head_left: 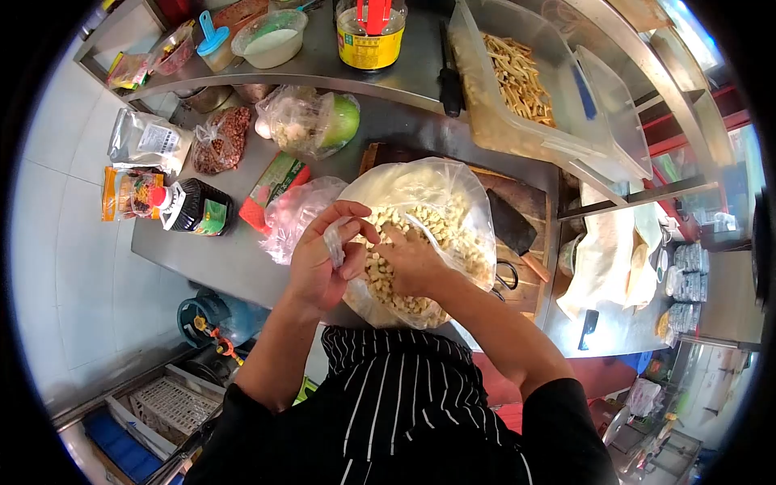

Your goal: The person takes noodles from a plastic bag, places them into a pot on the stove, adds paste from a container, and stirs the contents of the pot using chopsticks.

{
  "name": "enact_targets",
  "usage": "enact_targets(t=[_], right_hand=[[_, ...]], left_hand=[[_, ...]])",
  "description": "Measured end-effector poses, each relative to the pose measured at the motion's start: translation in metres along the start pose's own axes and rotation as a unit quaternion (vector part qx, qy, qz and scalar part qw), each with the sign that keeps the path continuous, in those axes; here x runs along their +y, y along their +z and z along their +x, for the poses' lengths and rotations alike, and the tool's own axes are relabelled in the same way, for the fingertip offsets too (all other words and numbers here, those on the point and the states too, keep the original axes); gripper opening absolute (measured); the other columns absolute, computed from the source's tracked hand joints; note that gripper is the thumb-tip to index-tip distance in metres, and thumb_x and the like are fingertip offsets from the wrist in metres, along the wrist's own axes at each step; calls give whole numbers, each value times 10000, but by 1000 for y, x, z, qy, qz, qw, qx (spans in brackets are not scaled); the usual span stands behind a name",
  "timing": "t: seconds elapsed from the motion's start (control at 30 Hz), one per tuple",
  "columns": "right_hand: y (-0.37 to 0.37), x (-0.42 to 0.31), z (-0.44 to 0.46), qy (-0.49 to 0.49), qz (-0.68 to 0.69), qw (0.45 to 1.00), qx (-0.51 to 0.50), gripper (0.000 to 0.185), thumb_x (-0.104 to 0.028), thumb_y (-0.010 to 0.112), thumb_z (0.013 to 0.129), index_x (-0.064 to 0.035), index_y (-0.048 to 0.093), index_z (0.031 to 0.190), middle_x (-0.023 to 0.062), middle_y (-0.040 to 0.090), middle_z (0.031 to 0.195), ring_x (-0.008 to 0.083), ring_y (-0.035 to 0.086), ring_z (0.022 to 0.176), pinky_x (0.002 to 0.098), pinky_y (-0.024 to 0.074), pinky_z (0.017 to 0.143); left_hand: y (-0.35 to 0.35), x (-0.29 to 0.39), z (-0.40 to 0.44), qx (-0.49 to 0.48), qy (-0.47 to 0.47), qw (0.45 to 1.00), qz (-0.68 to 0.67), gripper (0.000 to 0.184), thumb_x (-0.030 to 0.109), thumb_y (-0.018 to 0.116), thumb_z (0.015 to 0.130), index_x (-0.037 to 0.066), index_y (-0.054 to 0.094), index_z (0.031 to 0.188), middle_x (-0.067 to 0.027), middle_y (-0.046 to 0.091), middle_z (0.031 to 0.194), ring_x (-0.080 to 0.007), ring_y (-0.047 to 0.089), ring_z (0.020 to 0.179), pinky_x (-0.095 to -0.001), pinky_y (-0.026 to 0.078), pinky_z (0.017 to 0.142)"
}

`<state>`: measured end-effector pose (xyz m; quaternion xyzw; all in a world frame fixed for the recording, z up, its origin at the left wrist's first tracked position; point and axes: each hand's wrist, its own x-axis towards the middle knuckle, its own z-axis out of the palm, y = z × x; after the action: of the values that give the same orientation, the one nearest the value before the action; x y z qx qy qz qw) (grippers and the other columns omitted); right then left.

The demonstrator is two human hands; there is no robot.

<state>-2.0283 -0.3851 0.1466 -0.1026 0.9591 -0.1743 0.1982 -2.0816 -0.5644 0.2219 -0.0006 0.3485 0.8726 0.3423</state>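
A large clear plastic bag [469,202] lies open on a wooden board, full of small pale chopped pieces [392,284]. My left hand [319,263] is raised at the bag's left edge, palm up, its curled fingers closed round a small wad of clear plastic [335,244]. Over the pieces, my right hand [412,263] reaches into the bag. Its fingertips are among the pieces, and whether they grip any cannot be made out.
Right of the bag, a cleaver [511,222] and black-handled scissors [507,276] lie on the board [529,198]. A dark sauce bottle [198,207] and a pink bag [303,212] are on the left. Above, a shelf holds a plastic bin [493,125] and a yellow-labelled jar [370,48].
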Motion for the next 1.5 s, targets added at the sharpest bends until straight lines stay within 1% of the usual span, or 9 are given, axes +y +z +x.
enact_targets(t=[0.23, 0.53, 0.67, 0.77, 1.0, 1.2, 1.27, 1.4, 1.5], right_hand=[[7, -13, 10, 30, -18, 999, 5, 540, -81, 655, 744, -154, 558, 1270, 233, 346, 1448, 450, 509, 1174, 466, 498, 946], [5, 6, 8, 6, 49, 987, 150, 559, -23, 628, 677, -144, 578, 1221, 200, 610, 1020, 373, 636, 917, 445, 515, 799], [-13, 4, -10, -7, 129, 976, 172, 543, 23, 640, 649, -117, 611, 1173, 191, 628, 1044, 307, 646, 955, 394, 511, 838], [-22, 1, -16, 99, 398, 907, 93, 501, 57, 641, 710, -19, 580, 1202, 75, 655, 1022, 120, 594, 938, 258, 477, 849], [-14, -1, -18, 85, 524, 834, 147, 528, 6, 707, 735, 7, 545, 1238, 44, 645, 1057, 119, 592, 964, 263, 483, 868], [-32, -17, -39, 183, 568, 786, 159, 568, 32, 710, 736, -4, 523, 1271, 53, 643, 1050, 110, 628, 856, 240, 534, 739], [-47, -25, -51, 211, 587, 770, 132, 575, 43, 711, 730, -8, 523, 1272, 49, 642, 1048, 104, 622, 873, 234, 530, 742], [-60, -31, -71, 180, 598, 761, 174, 505, 48, 693, 733, -39, 556, 1211, 24, 643, 1019, 81, 615, 816, 233, 532, 680], [-67, -33, -83, 127, 620, 757, 166, 446, 39, 696, 722, -50, 582, 1143, 12, 653, 986, 88, 615, 858, 244, 513, 787]], left_hand=[[3, -3, 4, -10, -15, 1000, -10, 202, 152, 552, 943, 54, 546, 1120, -105, 632, 864, -67, 388, 422, -211, 269, 415], [-3, -1, 1, 8, -3, 1000, 8, 226, 134, 556, 939, 42, 542, 1144, -126, 634, 869, -87, 436, 434, -217, 320, 415], [-10, 3, -5, 10, 9, 1000, 11, 248, 122, 560, 933, 23, 535, 1159, -147, 644, 878, -117, 507, 455, -222, 391, 424], [-13, 0, -5, 8, 12, 1000, 8, 272, 123, 559, 931, 17, 526, 1180, -155, 651, 890, -145, 555, 478, -224, 436, 440], [-15, -5, -10, 27, 20, 999, 12, 370, 93, 541, 922, 13, 482, 1279, -161, 650, 897, -165, 582, 504, -225, 474, 492], [-4, -12, -8, 52, 149, 987, 31, 489, 57, 484, 906, 27, 407, 1388, -139, 609, 1089, -164, 587, 864, -274, 497, 692], [-3, -19, -7, 155, 333, 921, 129, 465, 31, 458, 888, 33, 434, 1352, -108, 581, 1010, -135, 534, 811, -290, 461, 770], [-2, -15, -18, 121, 391, 892, 192, 452, 52, 459, 876, -3, 436, 1325, -94, 558, 1006, -132, 495, 861, -281, 430, 792], [6, -21, -31, 27, 457, 863, 213, 416, 74, 448, 876, -42, 437, 1275, -151, 553, 1108, -211, 535, 973, -314, 433, 849]])
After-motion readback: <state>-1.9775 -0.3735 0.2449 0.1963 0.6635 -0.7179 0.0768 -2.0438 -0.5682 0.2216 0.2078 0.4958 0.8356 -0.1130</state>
